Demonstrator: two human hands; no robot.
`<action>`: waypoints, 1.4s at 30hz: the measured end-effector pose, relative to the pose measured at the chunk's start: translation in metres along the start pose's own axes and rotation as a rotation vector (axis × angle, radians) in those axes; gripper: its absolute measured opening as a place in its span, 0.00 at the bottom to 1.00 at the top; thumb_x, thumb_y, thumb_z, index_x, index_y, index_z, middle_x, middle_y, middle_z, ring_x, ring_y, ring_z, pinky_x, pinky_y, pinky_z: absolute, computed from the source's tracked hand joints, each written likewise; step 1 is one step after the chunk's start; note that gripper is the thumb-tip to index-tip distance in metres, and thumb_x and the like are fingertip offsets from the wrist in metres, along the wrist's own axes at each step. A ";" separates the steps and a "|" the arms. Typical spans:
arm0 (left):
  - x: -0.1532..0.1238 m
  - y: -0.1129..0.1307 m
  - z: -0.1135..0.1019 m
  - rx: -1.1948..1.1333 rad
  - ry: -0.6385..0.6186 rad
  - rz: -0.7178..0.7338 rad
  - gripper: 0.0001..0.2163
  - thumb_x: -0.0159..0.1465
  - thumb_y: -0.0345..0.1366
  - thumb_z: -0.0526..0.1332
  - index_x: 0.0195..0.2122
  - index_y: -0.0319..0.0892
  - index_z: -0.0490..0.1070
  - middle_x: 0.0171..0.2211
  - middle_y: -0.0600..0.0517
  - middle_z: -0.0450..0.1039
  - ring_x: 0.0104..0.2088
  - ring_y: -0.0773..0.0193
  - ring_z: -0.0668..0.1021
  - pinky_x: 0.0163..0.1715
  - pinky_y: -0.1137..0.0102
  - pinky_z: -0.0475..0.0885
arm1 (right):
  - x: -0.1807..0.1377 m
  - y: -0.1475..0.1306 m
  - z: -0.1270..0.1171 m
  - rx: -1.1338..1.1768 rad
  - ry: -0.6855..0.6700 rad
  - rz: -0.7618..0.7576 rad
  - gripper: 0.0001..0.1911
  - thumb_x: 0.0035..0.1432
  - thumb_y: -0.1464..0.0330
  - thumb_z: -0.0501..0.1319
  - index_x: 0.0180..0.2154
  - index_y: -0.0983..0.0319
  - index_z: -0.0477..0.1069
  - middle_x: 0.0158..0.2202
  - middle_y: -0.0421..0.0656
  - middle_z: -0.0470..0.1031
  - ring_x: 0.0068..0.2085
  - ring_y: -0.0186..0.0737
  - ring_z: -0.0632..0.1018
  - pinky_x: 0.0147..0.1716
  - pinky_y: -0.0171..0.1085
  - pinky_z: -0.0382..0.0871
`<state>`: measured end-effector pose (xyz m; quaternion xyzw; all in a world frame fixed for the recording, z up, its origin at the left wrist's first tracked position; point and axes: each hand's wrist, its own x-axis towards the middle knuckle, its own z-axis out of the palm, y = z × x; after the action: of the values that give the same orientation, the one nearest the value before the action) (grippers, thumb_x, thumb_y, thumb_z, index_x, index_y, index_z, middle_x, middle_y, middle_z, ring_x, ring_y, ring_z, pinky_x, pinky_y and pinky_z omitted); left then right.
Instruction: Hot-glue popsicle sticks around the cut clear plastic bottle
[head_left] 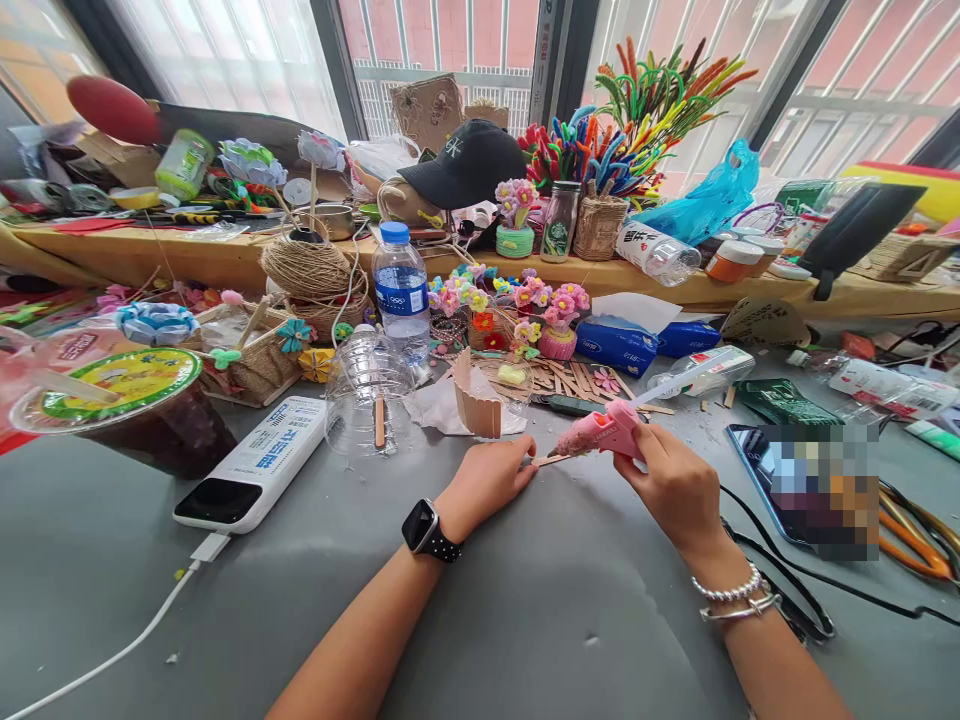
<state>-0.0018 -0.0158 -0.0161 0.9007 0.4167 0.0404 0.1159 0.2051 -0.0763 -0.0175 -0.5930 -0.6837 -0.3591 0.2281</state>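
My left hand (491, 478), with a black smartwatch on its wrist, is closed in a pinch on a wooden popsicle stick (550, 460) just above the grey table. My right hand (669, 485), wearing a bead bracelet, is wrapped round a pink glue gun (604, 433). The gun's nozzle points left and meets the stick's free end. Just beyond my hands stands a curved wall of glued popsicle sticks (477, 400) on white paper.
A white power bank (255, 462) with its cable lies at the left, next to a cut clear bottle (367, 392) and a water bottle (401, 290). A phone (802, 480) and orange-handled scissors (911, 545) lie at the right. Loose sticks, tissue packs and craft flowers crowd the back.
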 end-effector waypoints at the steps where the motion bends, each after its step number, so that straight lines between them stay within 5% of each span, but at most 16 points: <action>1: 0.000 0.000 0.000 0.000 0.002 0.005 0.09 0.60 0.40 0.49 0.40 0.44 0.60 0.31 0.52 0.72 0.30 0.63 0.74 0.26 0.74 0.64 | 0.000 0.000 0.000 -0.002 0.006 0.002 0.10 0.50 0.71 0.53 0.36 0.65 0.68 0.24 0.40 0.71 0.25 0.32 0.70 0.22 0.31 0.55; 22: 0.001 -0.002 0.002 0.014 0.037 0.029 0.09 0.60 0.40 0.48 0.39 0.44 0.60 0.30 0.53 0.73 0.28 0.63 0.74 0.24 0.75 0.62 | 0.000 0.004 -0.001 -0.067 -0.012 0.054 0.13 0.49 0.69 0.55 0.37 0.68 0.67 0.27 0.42 0.72 0.27 0.34 0.71 0.23 0.31 0.57; 36: 0.001 -0.002 0.003 0.021 0.040 0.032 0.09 0.60 0.39 0.49 0.39 0.44 0.60 0.28 0.53 0.72 0.28 0.64 0.74 0.22 0.75 0.61 | 0.001 0.011 0.001 0.091 -0.018 0.500 0.13 0.44 0.59 0.57 0.21 0.61 0.59 0.17 0.37 0.60 0.20 0.33 0.62 0.20 0.32 0.54; 42: 0.001 -0.004 0.004 0.006 0.060 0.038 0.09 0.60 0.40 0.49 0.39 0.44 0.60 0.28 0.54 0.72 0.27 0.65 0.74 0.22 0.75 0.60 | -0.002 0.005 0.006 0.122 -0.070 0.385 0.12 0.43 0.60 0.58 0.23 0.62 0.61 0.18 0.37 0.62 0.20 0.32 0.63 0.19 0.31 0.54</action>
<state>-0.0033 -0.0139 -0.0211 0.9072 0.4030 0.0682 0.1000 0.2112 -0.0735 -0.0217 -0.7098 -0.5859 -0.2458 0.3041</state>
